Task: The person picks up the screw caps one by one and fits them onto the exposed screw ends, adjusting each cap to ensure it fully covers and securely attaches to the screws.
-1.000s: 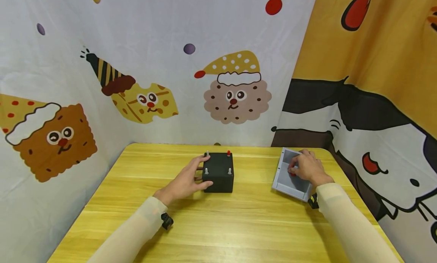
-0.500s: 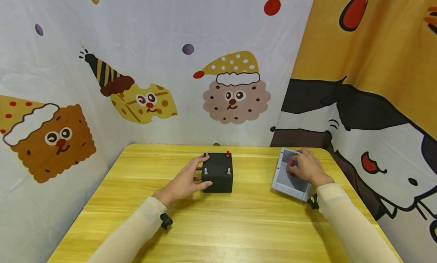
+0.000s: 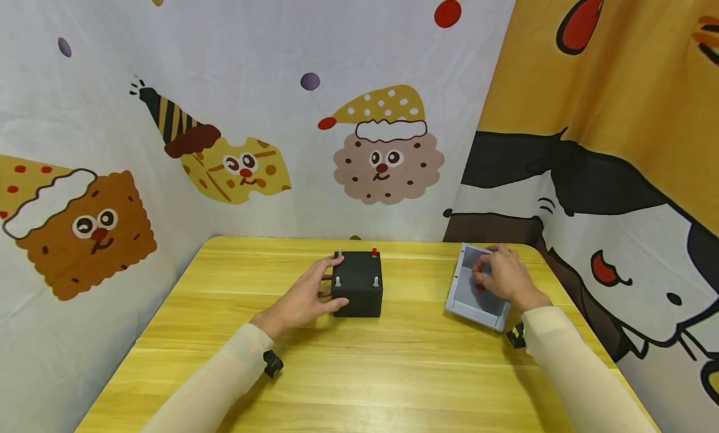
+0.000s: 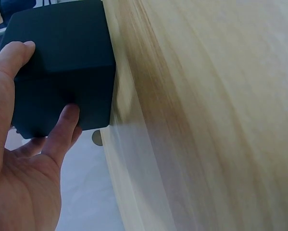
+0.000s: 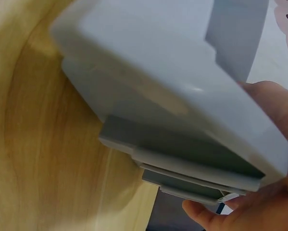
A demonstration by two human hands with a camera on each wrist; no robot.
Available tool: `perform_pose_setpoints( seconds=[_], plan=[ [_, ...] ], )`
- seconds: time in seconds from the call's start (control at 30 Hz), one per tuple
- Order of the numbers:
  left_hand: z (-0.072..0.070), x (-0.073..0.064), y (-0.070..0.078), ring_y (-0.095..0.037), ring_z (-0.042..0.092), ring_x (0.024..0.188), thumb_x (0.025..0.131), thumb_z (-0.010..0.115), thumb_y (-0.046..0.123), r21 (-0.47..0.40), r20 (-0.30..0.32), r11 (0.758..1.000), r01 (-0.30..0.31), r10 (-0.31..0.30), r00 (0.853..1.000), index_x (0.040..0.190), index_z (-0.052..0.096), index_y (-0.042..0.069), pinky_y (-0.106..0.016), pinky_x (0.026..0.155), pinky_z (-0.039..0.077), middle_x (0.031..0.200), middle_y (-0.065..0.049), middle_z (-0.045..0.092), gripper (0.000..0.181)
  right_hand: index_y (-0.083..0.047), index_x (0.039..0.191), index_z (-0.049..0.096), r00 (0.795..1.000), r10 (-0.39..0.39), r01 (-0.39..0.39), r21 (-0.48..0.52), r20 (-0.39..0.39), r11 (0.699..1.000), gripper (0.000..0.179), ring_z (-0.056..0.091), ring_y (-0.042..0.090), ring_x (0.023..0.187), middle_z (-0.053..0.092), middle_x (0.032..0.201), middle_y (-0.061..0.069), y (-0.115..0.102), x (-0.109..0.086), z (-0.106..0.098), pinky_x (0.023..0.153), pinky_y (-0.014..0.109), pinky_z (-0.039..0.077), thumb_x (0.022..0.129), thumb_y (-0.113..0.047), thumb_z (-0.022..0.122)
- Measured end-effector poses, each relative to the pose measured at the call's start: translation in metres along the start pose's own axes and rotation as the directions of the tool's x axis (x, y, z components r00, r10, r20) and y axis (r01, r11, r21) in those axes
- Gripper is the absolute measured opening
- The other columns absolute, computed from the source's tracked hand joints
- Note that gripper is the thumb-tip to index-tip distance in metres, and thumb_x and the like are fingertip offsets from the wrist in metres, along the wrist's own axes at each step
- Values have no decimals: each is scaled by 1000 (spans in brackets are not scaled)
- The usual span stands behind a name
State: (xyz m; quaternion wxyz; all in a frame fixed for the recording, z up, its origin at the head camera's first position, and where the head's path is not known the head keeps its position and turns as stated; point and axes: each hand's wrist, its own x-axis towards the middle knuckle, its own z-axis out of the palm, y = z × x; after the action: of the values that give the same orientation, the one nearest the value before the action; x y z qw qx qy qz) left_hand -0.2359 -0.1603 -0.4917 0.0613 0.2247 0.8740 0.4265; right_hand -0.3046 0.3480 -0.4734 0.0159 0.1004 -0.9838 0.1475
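A black box (image 3: 357, 283) with metal posts on its top corners stands in the middle of the table; a red cap (image 3: 374, 252) covers its back right post. My left hand (image 3: 300, 301) grips the box's left side, the thumb at the front and the forefinger at the back left corner. In the left wrist view, fingers (image 4: 67, 120) press against the black box. To the right, my right hand (image 3: 505, 276) reaches into a grey bin (image 3: 477, 315), thumb and fingertips pinching a small red piece (image 3: 479, 287), partly hidden. The bin's outer wall (image 5: 172, 77) hides those fingertips in the right wrist view.
The yellow wooden table (image 3: 359, 370) runs back to a white cloth (image 3: 253, 34) printed with cartoon figures. A second printed cloth (image 3: 629, 189) hangs along the right side, close beyond the bin.
The head view has shifted slightly. My left hand keeps its hold on the black box, while the right fingers move only a little at the red piece inside the bin.
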Motion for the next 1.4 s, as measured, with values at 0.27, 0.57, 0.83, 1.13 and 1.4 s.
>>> perform_pose_setpoints(
  seconds=[0.27, 0.57, 0.83, 1.13, 1.4],
  plan=[
    [0, 1, -2, -38, 59, 162, 108, 86, 45, 11, 2, 1000, 17, -17, 1000, 186, 24, 39, -46, 122, 65, 194, -7, 22, 100, -13, 103, 87, 997, -19, 21, 14, -80, 1000, 6, 54, 72, 141, 56, 163, 37, -6, -8, -2, 109, 87, 53, 103, -19, 89],
    [1, -1, -5, -39, 58, 162, 108, 86, 46, 4, 4, 1000, 9, -9, 1000, 185, 24, 39, -48, 122, 65, 195, -9, 21, 99, -14, 106, 89, 991, -9, 12, 25, -137, 1000, 5, 55, 68, 142, 60, 162, 32, -11, -14, 2, 109, 89, 49, 103, -19, 89],
    [1, 0, -7, -38, 59, 162, 108, 85, 49, 10, 7, 1000, 8, -8, 1000, 185, 23, 43, -45, 122, 65, 195, -6, 22, 99, -13, 107, 89, 974, -28, 36, 32, -223, 999, 5, 56, 61, 145, 67, 154, 27, -13, -17, 4, 119, 90, 41, 103, -15, 89],
    [1, 1, -7, -38, 59, 162, 107, 86, 51, 5, 8, 1000, 3, -3, 1000, 184, 24, 43, -45, 121, 65, 194, -6, 22, 99, -8, 110, 87, 953, -34, 54, 60, -300, 997, 10, 73, 49, 119, 84, 126, 23, -17, -19, 0, 100, 72, 56, 102, -15, 89],
    [1, 0, -5, -39, 59, 162, 108, 86, 48, 8, -1, 1000, 3, -3, 1000, 186, 24, 39, -46, 121, 65, 194, -8, 25, 100, -8, 111, 87, 943, -55, 102, 127, -329, 987, 8, 81, 33, 95, 88, 105, 13, -26, -21, -3, 85, 57, 67, 104, -10, 89]
  ],
)
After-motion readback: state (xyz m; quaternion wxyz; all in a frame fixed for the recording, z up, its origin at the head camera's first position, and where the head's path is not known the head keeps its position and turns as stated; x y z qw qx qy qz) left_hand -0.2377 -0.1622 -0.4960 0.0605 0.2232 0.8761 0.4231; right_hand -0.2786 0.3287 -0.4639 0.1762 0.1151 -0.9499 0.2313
